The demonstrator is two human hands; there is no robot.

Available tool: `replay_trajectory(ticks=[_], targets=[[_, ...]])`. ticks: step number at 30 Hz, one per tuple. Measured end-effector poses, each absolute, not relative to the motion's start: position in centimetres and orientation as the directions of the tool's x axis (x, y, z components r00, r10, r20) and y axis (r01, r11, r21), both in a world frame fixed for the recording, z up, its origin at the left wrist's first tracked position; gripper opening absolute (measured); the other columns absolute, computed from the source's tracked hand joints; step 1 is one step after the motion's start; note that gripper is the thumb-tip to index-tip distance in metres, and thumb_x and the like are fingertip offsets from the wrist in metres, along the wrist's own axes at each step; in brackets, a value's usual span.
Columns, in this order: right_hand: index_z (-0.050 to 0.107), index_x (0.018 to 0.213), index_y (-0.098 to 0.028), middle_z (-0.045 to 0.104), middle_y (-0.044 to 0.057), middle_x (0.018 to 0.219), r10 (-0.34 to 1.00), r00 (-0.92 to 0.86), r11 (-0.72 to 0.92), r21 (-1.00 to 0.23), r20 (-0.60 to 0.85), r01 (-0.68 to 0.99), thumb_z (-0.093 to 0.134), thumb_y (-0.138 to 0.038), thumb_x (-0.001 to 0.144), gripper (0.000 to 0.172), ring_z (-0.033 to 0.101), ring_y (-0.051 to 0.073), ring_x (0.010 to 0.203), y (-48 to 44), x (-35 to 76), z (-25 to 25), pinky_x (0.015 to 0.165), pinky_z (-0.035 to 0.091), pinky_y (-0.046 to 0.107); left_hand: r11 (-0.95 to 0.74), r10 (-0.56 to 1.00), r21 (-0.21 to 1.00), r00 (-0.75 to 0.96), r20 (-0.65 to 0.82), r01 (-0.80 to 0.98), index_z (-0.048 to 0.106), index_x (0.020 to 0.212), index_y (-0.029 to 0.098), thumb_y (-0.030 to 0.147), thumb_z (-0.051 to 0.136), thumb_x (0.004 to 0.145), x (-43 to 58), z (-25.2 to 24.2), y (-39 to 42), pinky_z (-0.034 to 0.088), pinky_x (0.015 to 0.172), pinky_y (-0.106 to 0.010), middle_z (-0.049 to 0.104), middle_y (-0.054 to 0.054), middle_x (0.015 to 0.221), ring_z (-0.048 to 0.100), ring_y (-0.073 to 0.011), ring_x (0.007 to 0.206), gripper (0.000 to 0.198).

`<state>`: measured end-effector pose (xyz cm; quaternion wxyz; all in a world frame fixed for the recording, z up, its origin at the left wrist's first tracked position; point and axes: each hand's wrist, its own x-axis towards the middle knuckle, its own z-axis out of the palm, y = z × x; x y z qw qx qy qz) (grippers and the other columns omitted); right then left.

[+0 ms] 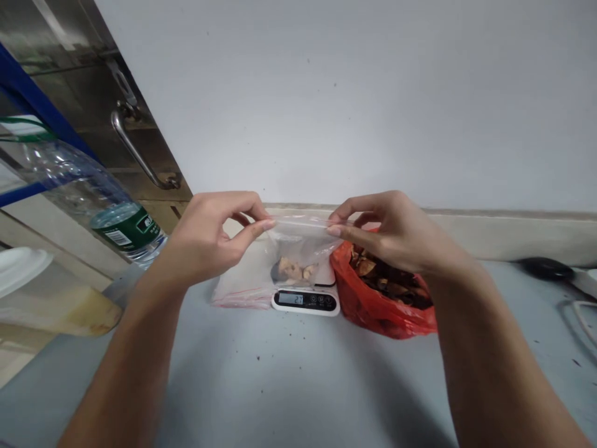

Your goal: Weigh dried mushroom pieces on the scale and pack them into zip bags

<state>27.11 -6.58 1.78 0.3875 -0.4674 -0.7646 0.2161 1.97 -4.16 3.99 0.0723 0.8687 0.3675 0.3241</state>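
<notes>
A clear zip bag [301,246] stands on a small white kitchen scale [305,301] whose display is lit. A few brown dried pieces [293,269] lie in the bag's bottom. My left hand [209,239] pinches the left end of the bag's top strip between thumb and forefinger. My right hand [392,230] pinches the right end of the same strip. The strip is stretched level between both hands. Right of the scale sits an open red plastic bag [377,305] filled with dark dried pieces, partly hidden behind my right hand.
More clear zip bags [237,286] lie flat left of the scale. A plastic water bottle [93,199] with a green label leans in from the left. A white lid [18,267] sits at far left. A black object [545,269] and a white cable [583,311] lie at right.
</notes>
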Motion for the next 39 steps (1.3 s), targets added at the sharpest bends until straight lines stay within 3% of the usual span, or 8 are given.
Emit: replay_trajectory(ticks=[7, 12, 17, 24, 28, 31, 35, 39], targets=[[0.071, 0.069, -0.023, 0.07, 0.002, 0.067, 0.917, -0.172, 0.383, -0.677, 0.36, 0.629, 0.067, -0.038, 0.082, 0.021, 0.057, 0.014, 0.055, -6.3, 28.3, 1.2, 0.056, 0.048, 0.029, -0.758, 0.637, 0.299, 0.558, 0.532, 0.579, 0.063, 0.073, 0.024, 0.033, 0.061, 0.091, 1.5, 4.4, -4.1, 0.049, 0.069, -0.027, 0.071, 0.001, 0.073, 0.063, -0.0165, 0.068, 0.02], [0.068, 0.064, -0.023, 0.063, 0.0, 0.057, 0.931, -0.106, 0.333, -0.693, 0.35, 0.639, 0.073, -0.044, 0.08, 0.028, 0.054, 0.015, 0.05, -6.2, 27.7, 1.0, 0.05, 0.043, 0.029, -0.75, 0.643, 0.312, 0.537, 0.546, 0.583, 0.064, 0.074, 0.025, 0.032, 0.062, 0.091, 1.3, 4.5, -4.1, 0.052, 0.072, -0.026, 0.074, 0.001, 0.077, 0.066, -0.0175, 0.072, 0.019], [0.064, 0.062, -0.023, 0.065, 0.001, 0.061, 0.93, -0.045, 0.317, -0.732, 0.366, 0.603, 0.074, -0.054, 0.077, 0.036, 0.055, 0.015, 0.052, -6.1, 26.9, 1.2, 0.049, 0.041, 0.029, -0.747, 0.638, 0.338, 0.474, 0.607, 0.572, 0.069, 0.079, 0.024, 0.031, 0.061, 0.092, 1.2, 4.4, -3.8, 0.055, 0.074, -0.027, 0.077, 0.0, 0.084, 0.07, -0.0185, 0.077, 0.016], [0.066, 0.068, -0.022, 0.069, 0.002, 0.071, 0.92, -0.093, 0.366, -0.753, 0.38, 0.547, 0.076, -0.07, 0.071, 0.049, 0.062, 0.018, 0.065, -5.8, 26.5, 0.9, 0.064, 0.052, 0.035, -0.736, 0.625, 0.338, 0.395, 0.673, 0.587, 0.068, 0.081, 0.025, 0.031, 0.062, 0.091, -0.3, 4.2, -2.9, 0.059, 0.073, -0.027, 0.076, 0.002, 0.081, 0.071, -0.0185, 0.076, 0.013], [0.069, 0.075, -0.022, 0.072, 0.005, 0.078, 0.92, -0.118, 0.369, -0.727, 0.372, 0.579, 0.069, -0.065, 0.081, 0.043, 0.067, 0.021, 0.073, -5.6, 26.4, 0.4, 0.072, 0.056, 0.039, -0.715, 0.641, 0.346, 0.371, 0.672, 0.608, 0.07, 0.082, 0.026, 0.032, 0.064, 0.091, -1.2, 4.3, -2.6, 0.06, 0.073, -0.029, 0.076, 0.003, 0.081, 0.07, -0.0186, 0.074, 0.013], [0.072, 0.097, -0.022, 0.077, 0.008, 0.096, 0.899, -0.117, 0.407, -0.709, 0.421, 0.576, 0.07, -0.058, 0.083, 0.038, 0.07, 0.024, 0.086, -5.6, 26.0, 0.3, 0.077, 0.059, 0.04, -0.734, 0.626, 0.339, 0.391, 0.675, 0.588, 0.071, 0.082, 0.025, 0.031, 0.065, 0.09, -1.3, 4.3, -2.5, 0.06, 0.072, -0.028, 0.076, 0.004, 0.08, 0.069, -0.0172, 0.072, 0.012], [0.07, 0.12, -0.023, 0.076, 0.01, 0.113, 0.887, -0.167, 0.439, -0.671, 0.431, 0.598, 0.066, -0.055, 0.087, 0.046, 0.072, 0.026, 0.097, -5.8, 25.5, 0.6, 0.08, 0.06, 0.041, -0.755, 0.606, 0.33, 0.411, 0.681, 0.567, 0.071, 0.084, 0.024, 0.029, 0.064, 0.093, -1.0, 4.2, -2.5, 0.06, 0.074, -0.026, 0.077, 0.003, 0.082, 0.069, -0.0154, 0.075, 0.013], [0.076, 0.113, -0.023, 0.079, 0.009, 0.109, 0.922, -0.151, 0.336, -0.545, 0.356, 0.769, 0.056, -0.039, 0.094, 0.032, 0.073, 0.028, 0.101, -5.5, 25.8, 0.2, 0.088, 0.058, 0.043, -0.749, 0.602, 0.315, 0.401, 0.69, 0.583, 0.072, 0.084, 0.024, 0.032, 0.066, 0.093, -1.0, 4.2, -2.5, 0.061, 0.074, -0.026, 0.077, 0.003, 0.081, 0.069, -0.0154, 0.073, 0.014]])
